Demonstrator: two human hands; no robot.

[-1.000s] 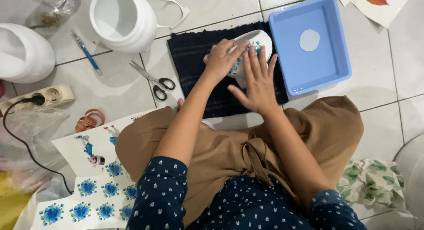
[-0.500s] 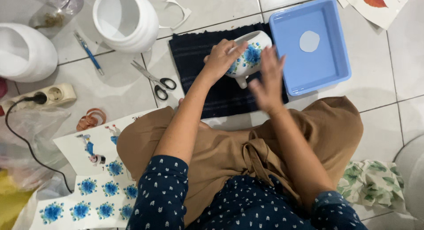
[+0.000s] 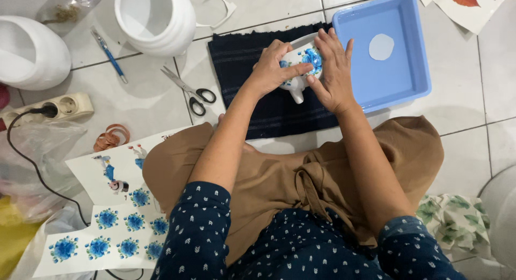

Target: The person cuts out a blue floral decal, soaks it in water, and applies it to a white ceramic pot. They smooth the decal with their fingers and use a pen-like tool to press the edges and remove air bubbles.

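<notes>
Gripping a small white pot over the dark cloth, the left hand curls around its near side with the thumb pressed on a blue flower decal. The right hand lies against the pot's other side, fingers nearly straight. Just beyond sits a blue tray holding a white disc; scissors lie left of the cloth.
</notes>
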